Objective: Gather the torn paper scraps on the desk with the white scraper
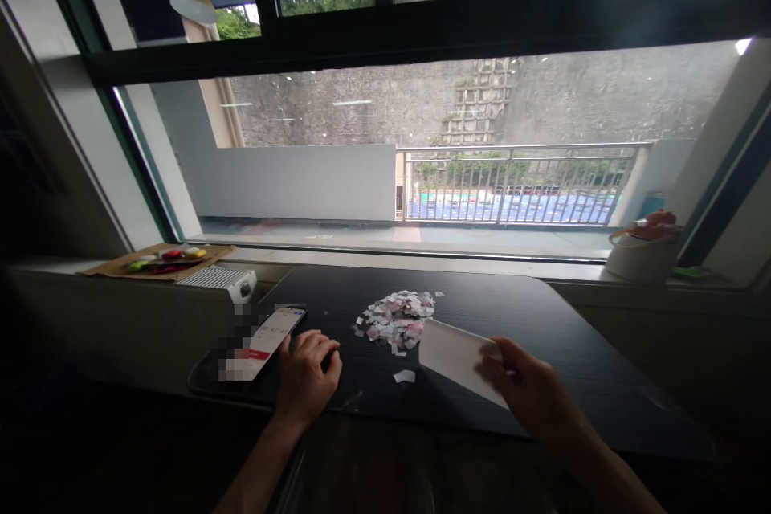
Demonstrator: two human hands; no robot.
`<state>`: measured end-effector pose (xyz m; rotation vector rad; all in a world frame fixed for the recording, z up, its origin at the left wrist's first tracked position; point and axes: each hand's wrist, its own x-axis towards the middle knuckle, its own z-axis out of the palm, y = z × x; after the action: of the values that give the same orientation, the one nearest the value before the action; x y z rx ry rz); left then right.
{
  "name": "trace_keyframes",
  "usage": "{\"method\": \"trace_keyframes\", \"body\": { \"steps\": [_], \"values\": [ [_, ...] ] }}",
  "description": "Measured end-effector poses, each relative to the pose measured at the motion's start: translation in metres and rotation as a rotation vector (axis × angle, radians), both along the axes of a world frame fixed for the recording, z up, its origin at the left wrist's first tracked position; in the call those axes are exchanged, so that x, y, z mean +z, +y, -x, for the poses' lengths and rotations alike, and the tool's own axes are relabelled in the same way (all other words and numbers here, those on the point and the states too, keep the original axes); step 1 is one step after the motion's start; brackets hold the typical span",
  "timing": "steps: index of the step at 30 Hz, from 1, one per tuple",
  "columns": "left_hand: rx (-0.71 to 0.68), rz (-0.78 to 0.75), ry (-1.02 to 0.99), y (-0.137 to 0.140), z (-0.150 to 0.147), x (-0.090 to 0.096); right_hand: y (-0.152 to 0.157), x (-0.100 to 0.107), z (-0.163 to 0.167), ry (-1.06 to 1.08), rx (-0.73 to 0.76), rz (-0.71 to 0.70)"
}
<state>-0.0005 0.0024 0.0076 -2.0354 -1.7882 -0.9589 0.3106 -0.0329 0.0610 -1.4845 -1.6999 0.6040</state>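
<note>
My right hand (pixel 524 377) grips a plain white sheet of stiff paper (pixel 454 357) by its right end and holds it tilted above the table, shut on it. Just beyond the sheet's left edge lies a loose pile of small torn paper scraps (pixel 394 317), white and pinkish. One larger scrap (pixel 404 377) lies apart, nearer to me. My left hand (pixel 310 361) rests on the table left of the pile, its fingers curled in and nothing seen in them. Close by its left side is a phone (pixel 268 344) with a lit screen showing a timer and a red bar.
The dark table (pixel 511 305) has rounded corners and stands against a window sill. At left are a white slatted box with a knob (pixel 226 283) and a brown board (pixel 105 266) bearing colourful items. A white bucket (pixel 642 257) stands on the sill at right.
</note>
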Motion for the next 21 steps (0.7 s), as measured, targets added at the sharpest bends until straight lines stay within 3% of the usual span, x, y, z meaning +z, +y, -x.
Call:
{"method": "trace_keyframes", "body": {
  "steps": [4, 12, 21],
  "values": [
    [0.002, 0.008, -0.011, 0.0, -0.001, 0.0, -0.002, -0.002, 0.0, 0.076, 0.034, 0.013],
    [0.001, 0.021, -0.029, -0.002, -0.005, 0.003, -0.008, -0.001, 0.001, 0.028, -0.015, -0.012],
    [-0.052, -0.032, -0.1, -0.005, -0.001, 0.008, -0.019, 0.008, -0.005, -0.132, -0.064, -0.028]
  ]
}}
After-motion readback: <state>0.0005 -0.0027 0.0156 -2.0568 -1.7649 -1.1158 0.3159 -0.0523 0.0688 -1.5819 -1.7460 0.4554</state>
